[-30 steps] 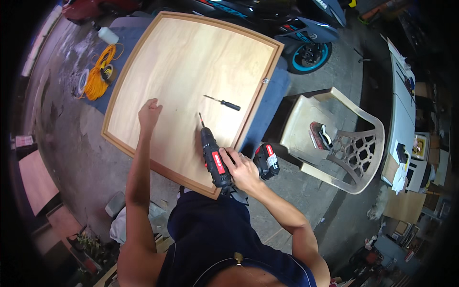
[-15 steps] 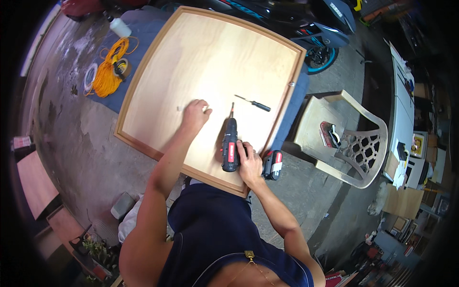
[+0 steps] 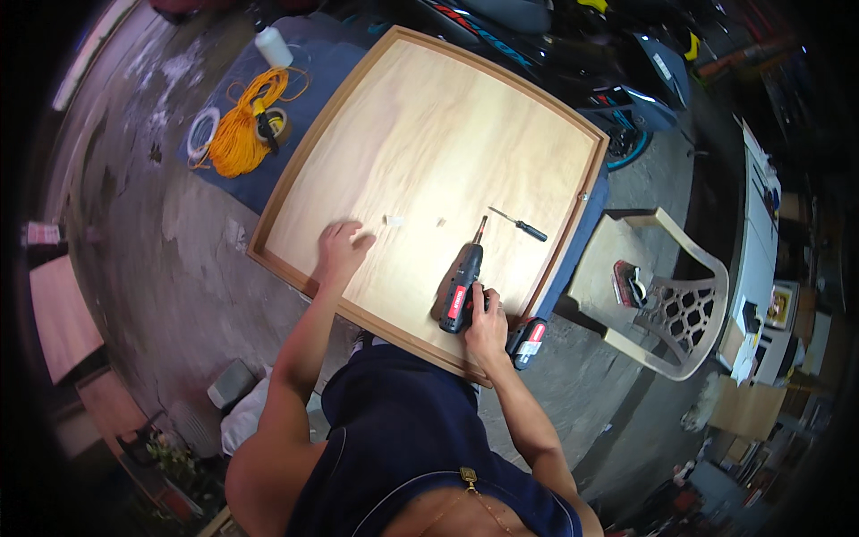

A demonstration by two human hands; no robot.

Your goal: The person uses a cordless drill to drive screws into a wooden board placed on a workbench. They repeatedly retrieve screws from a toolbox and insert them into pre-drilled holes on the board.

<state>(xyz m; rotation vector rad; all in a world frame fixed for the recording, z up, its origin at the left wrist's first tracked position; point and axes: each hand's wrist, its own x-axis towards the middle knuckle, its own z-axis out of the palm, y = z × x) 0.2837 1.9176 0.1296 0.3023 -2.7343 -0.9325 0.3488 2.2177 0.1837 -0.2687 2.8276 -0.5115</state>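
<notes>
Drill [image 3: 459, 295], black-and-red, cordless, filled my wrapped right grip [image 3: 487, 331] over the brown-framed plywood panel [image 3: 412, 134], my half-curled left grip [image 3: 342, 257] seemingly empty, readying apparently in hand, steady aim called for next.

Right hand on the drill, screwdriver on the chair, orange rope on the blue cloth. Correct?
Not the screwdriver: the head view shows it lying on the wooden panel, right of the drill. The rest holds: right hand on the drill, orange rope on the blue cloth.
</notes>
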